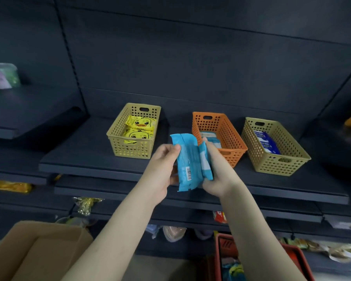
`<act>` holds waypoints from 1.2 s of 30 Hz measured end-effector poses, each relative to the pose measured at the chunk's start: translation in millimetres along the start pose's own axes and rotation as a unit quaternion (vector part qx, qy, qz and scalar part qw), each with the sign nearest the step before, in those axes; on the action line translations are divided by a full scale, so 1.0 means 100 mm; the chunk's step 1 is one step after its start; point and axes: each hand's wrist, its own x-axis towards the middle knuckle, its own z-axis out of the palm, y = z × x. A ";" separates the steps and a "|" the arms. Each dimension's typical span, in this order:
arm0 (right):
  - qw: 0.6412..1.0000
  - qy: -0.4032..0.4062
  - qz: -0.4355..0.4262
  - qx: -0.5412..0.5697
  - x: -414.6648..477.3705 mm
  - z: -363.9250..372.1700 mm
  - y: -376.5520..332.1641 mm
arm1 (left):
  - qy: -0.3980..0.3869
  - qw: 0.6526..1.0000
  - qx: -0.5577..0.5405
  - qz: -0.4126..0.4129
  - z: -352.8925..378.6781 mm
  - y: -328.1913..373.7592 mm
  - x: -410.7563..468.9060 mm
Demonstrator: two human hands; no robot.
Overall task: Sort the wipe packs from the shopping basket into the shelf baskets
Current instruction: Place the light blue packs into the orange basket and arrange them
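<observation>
Left hand [160, 173] and right hand [219, 175], fingers grasping one blue pack [187, 157], held up just in front of the orange basket [229, 138]. Left basket [130, 151] and right basket [272, 165] already hold packs; the shopping basket [292, 248] seemingly holds more.

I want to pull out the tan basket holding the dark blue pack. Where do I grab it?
Take the right-hand tan basket by the handle slot in its near end wall, reaching from the front: that cut-out faces you unobstructed.

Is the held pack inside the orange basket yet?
No, left hand and right hand hold the light blue wipe pack outside the orange basket.
</observation>
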 end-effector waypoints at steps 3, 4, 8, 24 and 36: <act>0.993 -0.037 0.021 0.111 0.12 0.00 -0.06 | 0.000 1.000 -0.007 0.001 -0.05 0.12 0.14; 0.992 -0.045 0.017 0.115 0.16 0.00 -0.08 | -0.001 1.000 -0.008 -0.001 -0.06 0.14 0.20; 0.996 -0.073 -0.021 0.056 0.40 -0.05 -0.20 | -0.003 1.000 -0.001 -0.009 -0.02 0.23 0.51; 0.995 0.090 -0.050 0.015 1.89 -1.04 -1.24 | 0.067 0.996 -0.041 -0.051 0.39 0.16 2.37; 0.936 0.250 -0.147 -0.201 2.34 -1.38 -1.52 | 0.152 0.981 -0.059 -0.109 0.42 -0.05 2.85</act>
